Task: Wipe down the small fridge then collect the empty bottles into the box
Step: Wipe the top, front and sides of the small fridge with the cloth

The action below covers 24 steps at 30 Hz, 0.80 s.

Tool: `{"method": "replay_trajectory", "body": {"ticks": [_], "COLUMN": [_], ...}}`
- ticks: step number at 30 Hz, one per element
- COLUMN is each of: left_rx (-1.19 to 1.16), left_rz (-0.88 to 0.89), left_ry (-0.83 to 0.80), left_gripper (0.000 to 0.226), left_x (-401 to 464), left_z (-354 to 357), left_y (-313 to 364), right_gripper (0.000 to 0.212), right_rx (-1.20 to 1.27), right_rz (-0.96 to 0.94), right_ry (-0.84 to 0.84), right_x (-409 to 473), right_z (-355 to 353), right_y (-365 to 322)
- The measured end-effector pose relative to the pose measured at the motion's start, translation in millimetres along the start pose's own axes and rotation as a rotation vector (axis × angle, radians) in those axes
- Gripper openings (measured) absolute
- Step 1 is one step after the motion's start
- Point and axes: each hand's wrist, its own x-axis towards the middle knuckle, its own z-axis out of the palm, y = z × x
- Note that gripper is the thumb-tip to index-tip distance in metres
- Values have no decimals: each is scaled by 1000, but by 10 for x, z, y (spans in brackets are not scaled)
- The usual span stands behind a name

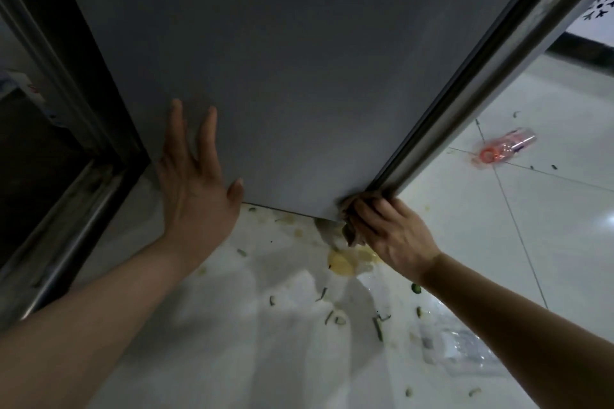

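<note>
White tiled floor [531, 226], glossy, with thin dark grout lines. Resting on it: a grey fridge [299, 76]; a pink-labelled bottle [506, 146] on its side, well apart; a yellow smear [342, 264] near the fridge corner; scattered green scraps [378, 329]; a clear plastic wrapper [461, 347].

We see the fridge [282, 59] standing on the floor [531, 209]. A bottle [505, 147] lies on the floor to its right. Food scraps [345, 264] lie before its lower edge.
</note>
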Motion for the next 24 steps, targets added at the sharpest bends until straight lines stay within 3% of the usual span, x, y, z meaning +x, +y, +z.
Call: {"method": "replay_trajectory", "body": {"ticks": [3,10,12,16,20,24], "left_rx": [73,167,168,165,139,-69], "left_rz": [48,91,93,127,24,-226], "left_ry": [-88,-176,-185,-189,-82,-87], "left_gripper": [99,108,107,100,96,104], "left_x": [-136,-181,-192,-174,-181,-48], "left_z": [55,139,146,88,-31,-50], "left_y": [-72,-233,-241,-325,-519,-884], "right_gripper": [28,30,30,34,40,45], "right_rx": [-16,43,29,8,-31,-63], "right_rz": [-23,297,194,-56,-71,-44], "right_ry": [-64,349,320,104,70,107], "right_x": [38,140,150,202,249,125], "right_z": [-81,-455,-332,-42,56,82], "right_y": [-52,368,262,-87,-158,4]}}
